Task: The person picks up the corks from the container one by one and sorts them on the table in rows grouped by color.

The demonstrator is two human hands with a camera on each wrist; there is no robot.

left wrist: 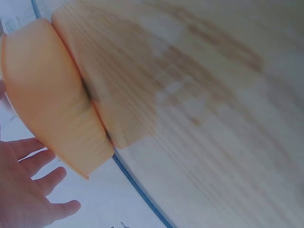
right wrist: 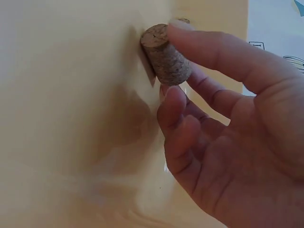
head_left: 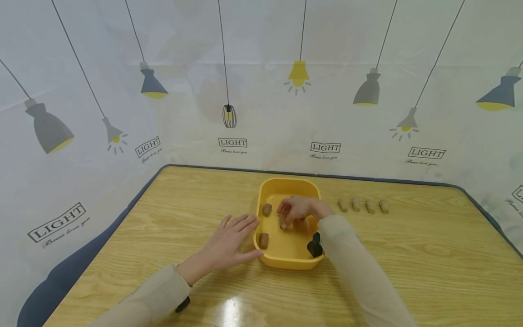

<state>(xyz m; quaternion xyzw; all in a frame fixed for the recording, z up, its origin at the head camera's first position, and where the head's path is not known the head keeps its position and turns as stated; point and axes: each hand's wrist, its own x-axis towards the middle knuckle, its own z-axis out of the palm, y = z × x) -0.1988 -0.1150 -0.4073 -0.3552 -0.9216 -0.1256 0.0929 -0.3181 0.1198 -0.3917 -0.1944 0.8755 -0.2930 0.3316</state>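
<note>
A yellow plastic tub [head_left: 290, 263] stands on the wooden table. Inside it, my right hand [head_left: 300, 208] pinches a cork [head_left: 283, 221] between thumb and fingers. In the right wrist view that cork [right wrist: 168, 59] is speckled brown, tilted and close to the tub's surface. My left hand [head_left: 230, 243] touches the tub's left rim, its fingers spread and fairly straight. From the left wrist, the hand [left wrist: 28, 185] shows beside the tub's outer wall [left wrist: 52, 95]. Two more corks lie along the tub's left side, one farther back [head_left: 267, 209] and one nearer the front [head_left: 263, 240].
Several corks [head_left: 362, 205] are lined up on the table to the right of the tub. A black object [head_left: 315, 245] shows by my right wrist, above the tub's front right corner. The table's dark far edge [head_left: 245, 170] meets a lamp-printed curtain [head_left: 265, 122].
</note>
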